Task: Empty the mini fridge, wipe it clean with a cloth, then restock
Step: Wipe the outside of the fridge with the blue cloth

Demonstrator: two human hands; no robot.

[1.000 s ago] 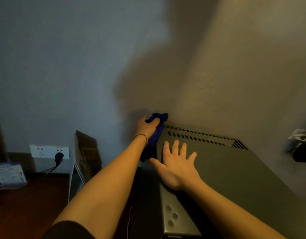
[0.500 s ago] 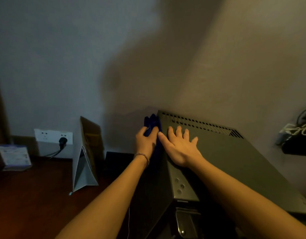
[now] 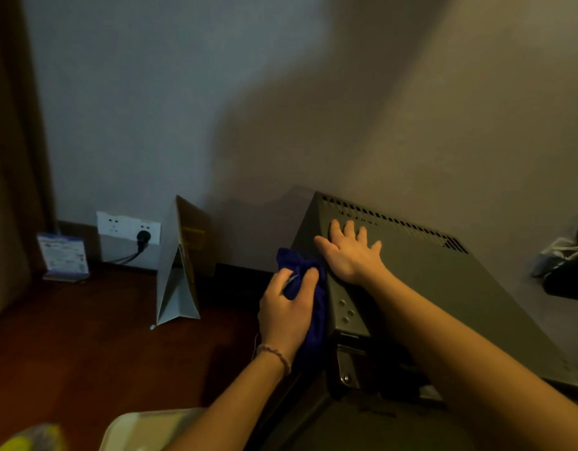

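Now blue cloth (image 3: 309, 297) hanging lengthwise down the fridge (image 3: 444, 288) side, left-hand (image 3: 286, 312) fingers gripping it.

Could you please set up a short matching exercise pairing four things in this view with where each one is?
Things:
1. blue cloth
2. right hand
3. black plug
4. paper bag

Places:
A. in the wall socket
B. flat on the fridge top
C. standing on the floor by the wall
D. gripped by the left hand against the fridge's side

Pairs: 1-D, 2-B, 3-A, 4-C
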